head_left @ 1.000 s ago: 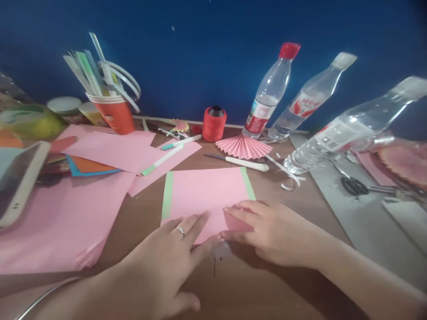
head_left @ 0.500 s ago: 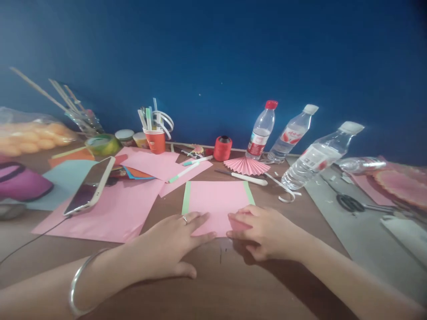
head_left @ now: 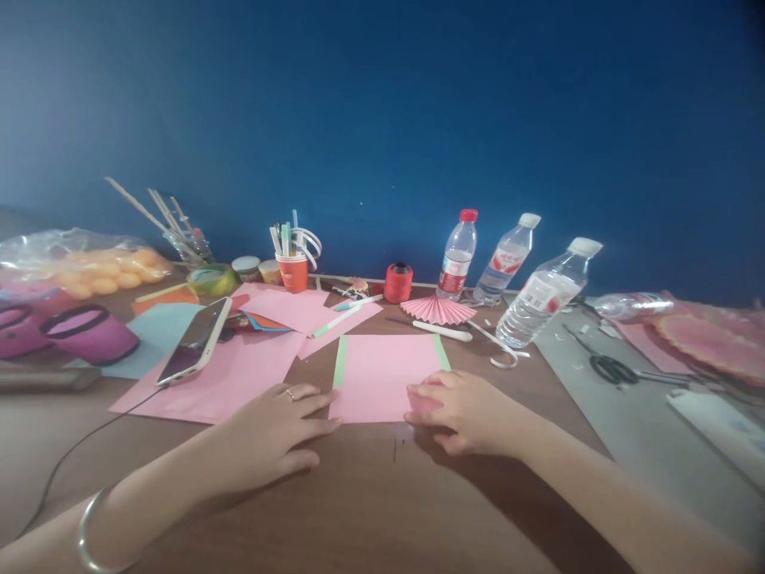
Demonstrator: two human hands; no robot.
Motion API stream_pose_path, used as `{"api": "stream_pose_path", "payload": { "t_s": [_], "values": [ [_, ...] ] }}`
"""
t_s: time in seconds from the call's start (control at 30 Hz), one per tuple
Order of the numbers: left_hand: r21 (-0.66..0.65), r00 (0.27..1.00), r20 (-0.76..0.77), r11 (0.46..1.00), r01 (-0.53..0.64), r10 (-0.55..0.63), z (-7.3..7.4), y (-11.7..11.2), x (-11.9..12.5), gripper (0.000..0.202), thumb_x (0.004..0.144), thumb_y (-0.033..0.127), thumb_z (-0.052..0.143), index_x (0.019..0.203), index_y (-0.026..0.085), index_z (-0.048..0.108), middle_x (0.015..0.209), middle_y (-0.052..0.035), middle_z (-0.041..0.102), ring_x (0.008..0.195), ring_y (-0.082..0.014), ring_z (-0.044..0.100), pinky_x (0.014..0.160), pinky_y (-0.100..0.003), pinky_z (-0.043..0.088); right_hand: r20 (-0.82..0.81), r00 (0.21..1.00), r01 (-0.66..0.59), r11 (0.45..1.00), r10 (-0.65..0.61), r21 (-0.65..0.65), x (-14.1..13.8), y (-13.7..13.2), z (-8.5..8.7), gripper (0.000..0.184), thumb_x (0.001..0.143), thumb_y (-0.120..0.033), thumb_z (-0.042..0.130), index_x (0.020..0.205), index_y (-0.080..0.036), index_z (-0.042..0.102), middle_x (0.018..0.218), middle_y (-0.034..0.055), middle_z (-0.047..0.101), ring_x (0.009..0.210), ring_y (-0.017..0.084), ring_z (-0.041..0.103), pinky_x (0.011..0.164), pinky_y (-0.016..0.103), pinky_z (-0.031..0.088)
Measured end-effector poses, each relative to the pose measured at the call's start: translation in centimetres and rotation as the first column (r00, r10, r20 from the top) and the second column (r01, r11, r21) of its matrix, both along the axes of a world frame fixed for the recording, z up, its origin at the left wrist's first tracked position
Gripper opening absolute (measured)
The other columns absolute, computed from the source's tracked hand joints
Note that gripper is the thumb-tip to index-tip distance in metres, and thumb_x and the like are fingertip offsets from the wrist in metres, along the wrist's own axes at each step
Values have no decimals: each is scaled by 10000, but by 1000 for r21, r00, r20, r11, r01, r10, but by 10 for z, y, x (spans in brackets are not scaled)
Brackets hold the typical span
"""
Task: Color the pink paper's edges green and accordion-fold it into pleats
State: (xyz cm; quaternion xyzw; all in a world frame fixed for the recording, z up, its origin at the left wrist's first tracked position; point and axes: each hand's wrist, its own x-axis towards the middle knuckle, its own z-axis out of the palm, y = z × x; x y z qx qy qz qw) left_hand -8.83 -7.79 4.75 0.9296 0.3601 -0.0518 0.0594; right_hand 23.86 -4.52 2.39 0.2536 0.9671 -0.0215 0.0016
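On the counter (head_left: 388, 518), two hands (head_left: 268, 430) (head_left: 472, 410), loosely spread, gripping nothing, touch one pink sheet (head_left: 379, 379); three bottles (head_left: 455, 271) (head_left: 504, 259) (head_left: 541, 295) stand far right.

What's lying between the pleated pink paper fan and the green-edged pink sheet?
In the head view, a white-handled knife lies between the pleated pink paper fan and the green-edged pink sheet.

Pink sheet (head_left: 388, 379), apparently a knife (head_left: 442, 330), on tabletop (head_left: 358, 514)
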Motion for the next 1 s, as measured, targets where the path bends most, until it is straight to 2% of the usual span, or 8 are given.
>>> {"api": "stream_pose_path", "payload": {
  "t_s": [0.07,0.23,0.4,0.53,0.67,0.77,0.87,1.0],
  "values": [
    [-12,1000,10,1000,-8,8,1,0,2,366,832,364,581,1197,361,560,1382,27,473,1179,-258,475,947,-387,372,-18,1000,-8,1000,8,-14,5,0,-2,467,785,-330,587,1251,-331,554,1354,56,503,1114,296,475,891,453,380],
    [-44,999,32,999,-15,16,0,-1,-2,409,836,380,564,1243,366,527,1397,18,455,1195,-282,454,948,-409,373,-66,997,23,999,-26,-48,28,-2,-4,480,792,-422,592,1265,-370,535,1414,43,440,1286,314,324,1024,554,197],
    [-58,999,16,998,-31,32,2,-3,-4,433,848,368,543,1278,379,489,1419,26,426,1221,-281,432,964,-424,370,-26,987,156,983,-159,-102,59,-6,-6,427,808,-451,581,1234,-436,546,1433,6,412,1305,342,277,1008,624,184],
    [-71,999,-4,997,-38,38,2,-4,-3,424,859,370,522,1281,389,480,1433,36,406,1247,-281,409,982,-441,363,-44,971,227,962,-236,-155,78,-10,-9,405,818,-467,573,1221,-435,560,1438,11,399,1322,348,256,1020,645,165],
    [-71,999,16,997,-40,41,2,-3,-4,429,855,360,523,1283,376,487,1427,14,415,1259,-290,397,991,-438,356,-83,949,285,938,-305,-196,78,-16,-9,364,836,-439,560,1197,-407,593,1447,8,385,1337,335,238,1040,606,200],
    [-82,998,34,996,-45,48,2,-3,-4,425,852,359,523,1275,384,491,1412,13,436,1252,-289,409,992,-443,360,-143,923,322,921,-357,-219,69,-20,-6,280,873,-402,513,1104,-370,668,1446,-4,384,1351,321,219,1049,577,225],
    [-78,996,51,994,-69,74,-1,-5,-3,397,840,367,539,1236,380,525,1388,6,463,1251,-288,414,999,-456,362,-207,913,307,926,-351,-219,60,-20,-3,233,867,-373,527,962,-302,728,1399,2,452,1322,295,281,1046,520,270],
    [-31,989,95,994,-109,112,-10,-6,1,332,831,379,551,1158,334,586,1430,-22,405,1291,-316,370,1018,-483,347,-242,912,280,935,-330,-219,50,-13,-1,221,878,-272,510,813,-238,718,1162,18,649,1071,217,528,951,411,380]
  ]
}}
